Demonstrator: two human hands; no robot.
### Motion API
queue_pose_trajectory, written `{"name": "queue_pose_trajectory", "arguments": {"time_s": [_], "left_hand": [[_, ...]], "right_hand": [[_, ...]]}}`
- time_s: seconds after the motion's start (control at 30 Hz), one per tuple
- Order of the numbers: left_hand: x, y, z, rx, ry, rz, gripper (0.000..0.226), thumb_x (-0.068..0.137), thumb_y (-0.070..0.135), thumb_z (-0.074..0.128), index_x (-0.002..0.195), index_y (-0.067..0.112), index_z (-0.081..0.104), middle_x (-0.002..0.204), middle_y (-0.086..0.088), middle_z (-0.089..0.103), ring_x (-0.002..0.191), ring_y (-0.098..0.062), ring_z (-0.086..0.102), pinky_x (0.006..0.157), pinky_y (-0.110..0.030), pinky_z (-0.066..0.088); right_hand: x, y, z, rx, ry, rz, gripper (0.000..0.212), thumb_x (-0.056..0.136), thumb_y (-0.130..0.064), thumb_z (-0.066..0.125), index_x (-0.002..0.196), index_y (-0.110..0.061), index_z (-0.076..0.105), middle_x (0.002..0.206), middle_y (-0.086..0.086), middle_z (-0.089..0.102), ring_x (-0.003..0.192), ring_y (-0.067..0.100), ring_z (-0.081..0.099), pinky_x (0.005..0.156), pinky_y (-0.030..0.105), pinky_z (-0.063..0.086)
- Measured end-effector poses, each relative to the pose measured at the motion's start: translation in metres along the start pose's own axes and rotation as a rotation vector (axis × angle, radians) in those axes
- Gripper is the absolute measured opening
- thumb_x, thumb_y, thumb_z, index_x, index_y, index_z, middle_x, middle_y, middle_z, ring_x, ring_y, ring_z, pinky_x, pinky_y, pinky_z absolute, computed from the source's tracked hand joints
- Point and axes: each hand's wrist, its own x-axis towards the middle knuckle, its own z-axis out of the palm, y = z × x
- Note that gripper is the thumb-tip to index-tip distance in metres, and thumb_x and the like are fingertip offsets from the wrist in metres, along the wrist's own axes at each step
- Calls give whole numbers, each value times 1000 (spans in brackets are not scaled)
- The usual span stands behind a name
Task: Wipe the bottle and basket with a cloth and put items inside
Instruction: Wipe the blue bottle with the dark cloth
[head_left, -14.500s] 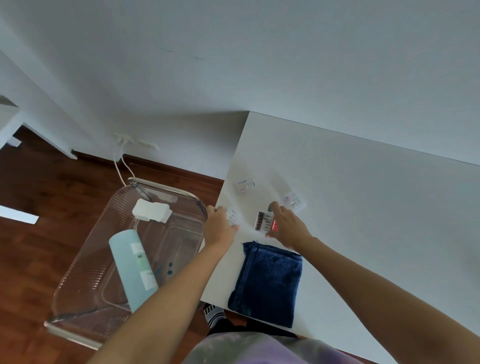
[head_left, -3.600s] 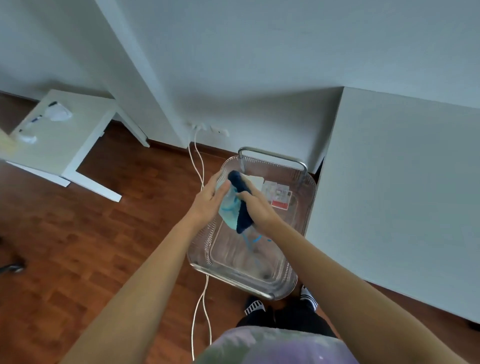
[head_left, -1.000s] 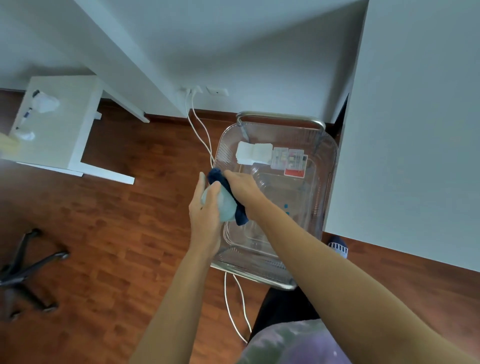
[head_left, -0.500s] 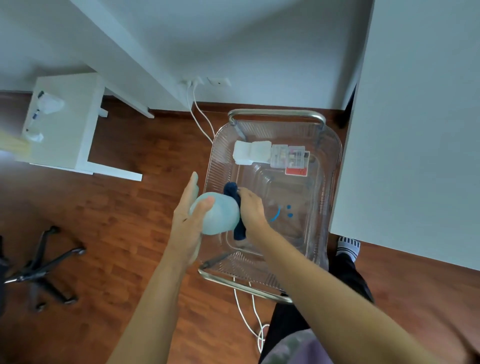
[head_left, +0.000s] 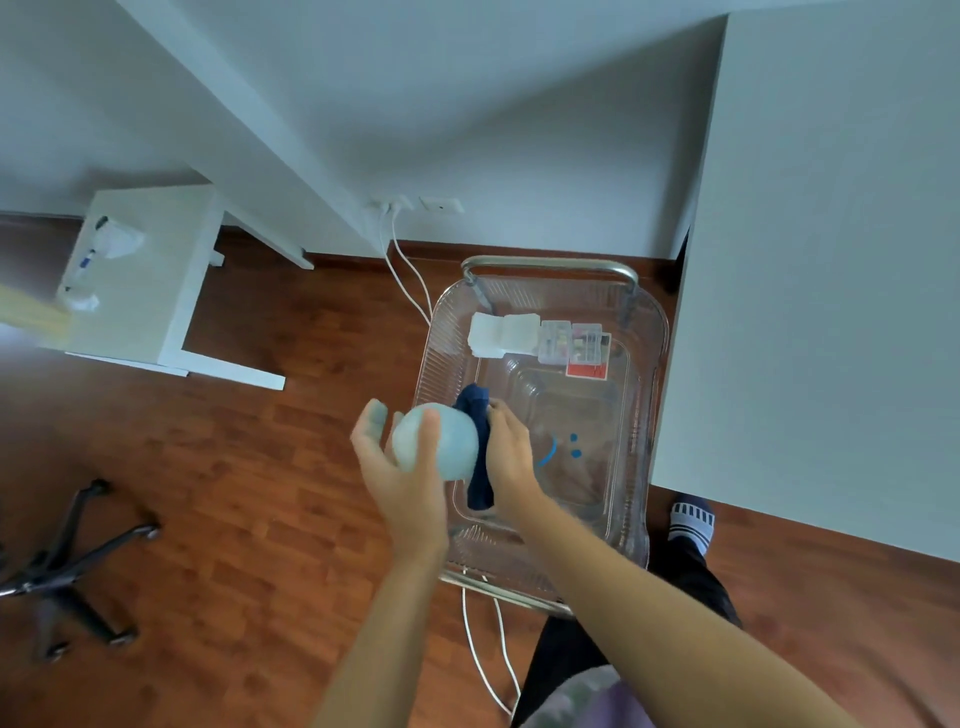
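Observation:
My left hand (head_left: 402, 480) holds the pale blue bottle (head_left: 441, 441) end-on toward the camera, above the near left rim of the clear plastic basket (head_left: 649, 332). My right hand (head_left: 511, 457) presses a dark blue cloth (head_left: 478, 452) against the bottle's right side. The basket stands on the wooden floor with a metal handle (head_left: 550, 265) at its far end. Inside its far end lie a white folded pad (head_left: 501, 335) and small clear boxes with a red-labelled card (head_left: 584, 348).
A white table (head_left: 831, 260) runs along the right of the basket. A small white side table (head_left: 140, 280) stands at the left. A black chair base (head_left: 67, 566) sits at the lower left. White cables (head_left: 405, 265) run from the wall socket past the basket. My socked foot (head_left: 691, 519) is beside the basket.
The cloth and my right hand have slid along the bottle's right side, and the bottle has turned slightly in my left hand. The items in the basket have stayed put.

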Motion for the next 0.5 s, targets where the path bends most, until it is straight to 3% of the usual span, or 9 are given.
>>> {"name": "queue_pose_trajectory", "arguments": {"time_s": [0.1,0.23,0.37,0.43,0.5], "left_hand": [[-14,-9,18,0,112,9,76,59,57,78,126,35,53,120,15,60,106,-3,62,86,-24,56],[-1,-14,22,-60,130,-20,61,61,56,80,118,53,57,123,25,62,112,-2,62,95,-37,54],[4,-19,7,-54,-41,53,69,68,36,82,129,46,52,142,20,51,128,-6,52,106,-40,47],[11,-20,-6,-28,-200,93,74,70,32,81,136,41,47,150,15,43,135,-6,44,109,-36,43],[18,-19,-14,3,-366,158,72,70,40,78,134,44,45,154,13,35,135,5,39,103,-16,42]], "right_hand": [[-13,11,2,74,-75,-53,32,89,-38,41,111,-30,64,117,5,66,111,25,62,97,46,51],[-5,17,-3,85,-104,-103,31,97,-31,37,114,-28,63,119,8,66,113,27,61,98,44,49],[5,11,3,-8,-27,31,28,96,-37,37,89,-31,64,112,15,64,104,32,61,94,52,48],[-2,14,8,35,-27,-9,27,89,-47,38,89,-42,65,110,2,66,106,26,62,95,48,50],[-11,15,12,104,-58,-53,27,79,-58,39,90,-56,64,106,-19,67,106,10,61,97,38,49]]}}
